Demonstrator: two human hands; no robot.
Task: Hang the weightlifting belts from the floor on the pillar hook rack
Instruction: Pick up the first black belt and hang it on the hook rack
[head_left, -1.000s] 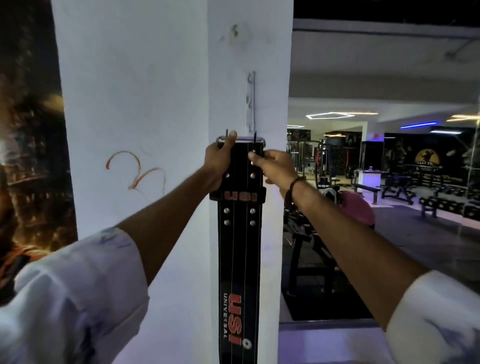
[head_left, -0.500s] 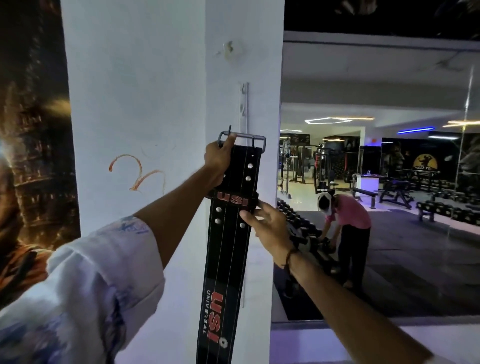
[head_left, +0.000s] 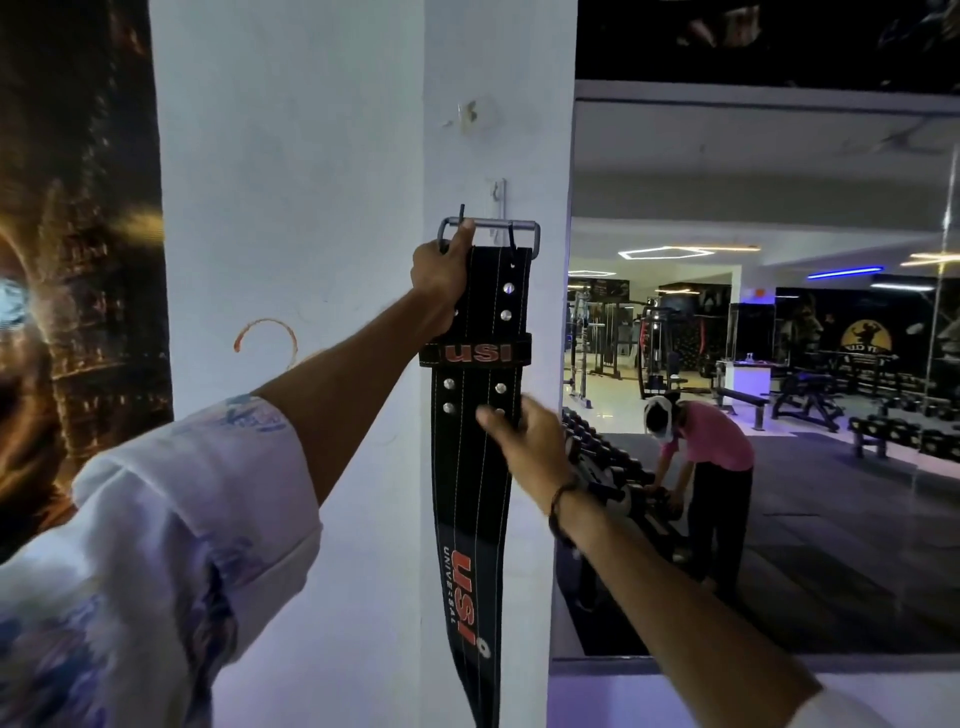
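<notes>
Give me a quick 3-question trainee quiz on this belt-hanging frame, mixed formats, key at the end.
1. True or false: the left hand grips the black belt near its metal buckle.
2. Multiple choice: the right hand is (A) around the buckle, (B) at the belt's right edge below the USI loop, (C) off the belt.
3. Fill in: the belt hangs against the white ____, its buckle in front of the hook rack.

Key: 1 true; 2 B; 3 pillar.
</notes>
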